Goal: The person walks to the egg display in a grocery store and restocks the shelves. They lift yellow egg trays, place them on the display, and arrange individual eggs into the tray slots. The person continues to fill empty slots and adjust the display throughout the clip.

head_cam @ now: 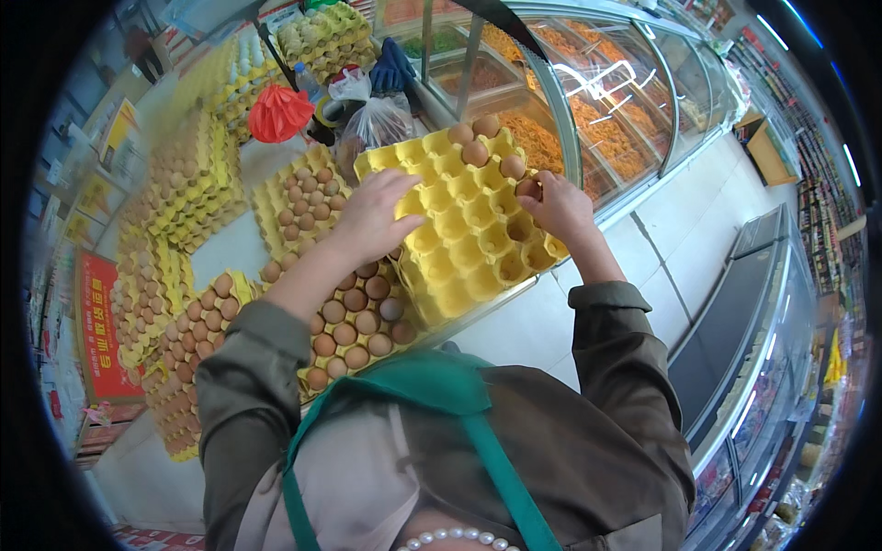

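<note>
Before me lies a yellow pulp egg tray, most of its cups without eggs. Several brown eggs sit along its far right corner. My right hand grips one brown egg at the tray's right side, fingertips around it. Over the tray's left part hovers my left hand, thumb and fingers apart, holding nothing; whether it touches the tray I cannot tell. Left of that tray and partly under my left forearm is a fuller tray of brown eggs. Behind it stands another partly filled egg tray.
Stacked egg trays rise along the left. A red plastic bag, clear bag and dark blue gloves lie at the back. A glass food case borders the right, and a freezer stands beyond the tiled floor.
</note>
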`<state>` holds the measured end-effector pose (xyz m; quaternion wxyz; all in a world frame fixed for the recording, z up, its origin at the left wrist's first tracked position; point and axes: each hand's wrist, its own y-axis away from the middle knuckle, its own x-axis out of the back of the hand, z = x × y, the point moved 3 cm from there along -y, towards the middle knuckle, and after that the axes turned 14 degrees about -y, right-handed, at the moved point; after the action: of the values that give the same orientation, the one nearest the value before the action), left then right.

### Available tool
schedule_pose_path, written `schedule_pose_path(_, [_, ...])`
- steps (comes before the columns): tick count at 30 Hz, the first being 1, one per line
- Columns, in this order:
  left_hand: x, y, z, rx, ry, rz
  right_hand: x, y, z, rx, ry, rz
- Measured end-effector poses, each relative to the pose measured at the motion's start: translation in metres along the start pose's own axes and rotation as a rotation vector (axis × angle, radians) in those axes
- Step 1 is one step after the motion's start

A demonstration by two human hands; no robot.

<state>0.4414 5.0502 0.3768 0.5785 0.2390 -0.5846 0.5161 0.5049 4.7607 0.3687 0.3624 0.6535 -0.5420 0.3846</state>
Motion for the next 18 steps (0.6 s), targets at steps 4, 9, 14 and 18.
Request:
schedule_pose_path(4, [-0.046,-0.076,0.021,-0.041,-0.064,-0.066,0.001,-0.009,-0.003,0.063,0.009,-0.045])
schedule_pose_path(9, [-0.086,-0.132,0.041,0.144,-0.174,-0.197,0.005,-0.019,-0.015,0.091,0.077,-0.065])
schedule_pose_path(14, [-0.105,-0.147,0.049,0.239,-0.347,-0.119,0.008,-0.023,0.009,0.046,-0.145,-0.025])
schedule_pose_path(18, [-0.104,-0.137,0.037,0.21,-0.138,0.059,0.007,-0.033,0.045,-0.043,-1.081,-0.17])
